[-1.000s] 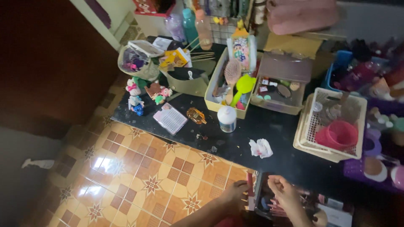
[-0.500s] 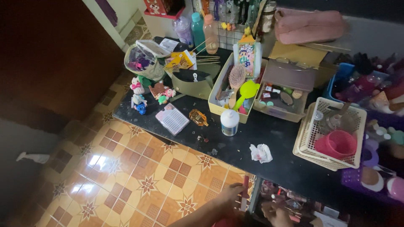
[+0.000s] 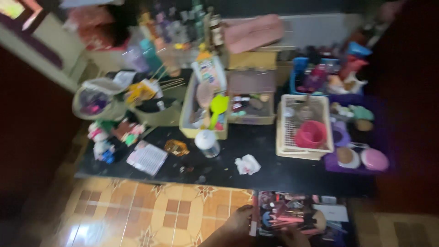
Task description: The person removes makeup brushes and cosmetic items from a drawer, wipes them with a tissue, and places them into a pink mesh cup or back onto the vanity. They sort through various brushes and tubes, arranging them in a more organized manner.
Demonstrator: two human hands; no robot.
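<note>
Head view, blurred, left to right. Left hand (image 3: pixel 238 222) at 6 o'clock is gripping the left edge of an open drawer (image 3: pixel 297 218) of jumbled cosmetics, sitting below the black bench (image 3: pixel 292 174). Right hand (image 3: pixel 294 236), just inside the drawer, is lying among the items; whether it is clenched cannot be told. Crumpled white tissue (image 3: pixel 247 164) is resting on the bench at 12 o'clock from the drawer. Cream basket (image 3: pixel 303 124) holding a pink cup (image 3: pixel 311 134) is sitting at 1 o'clock.
</note>
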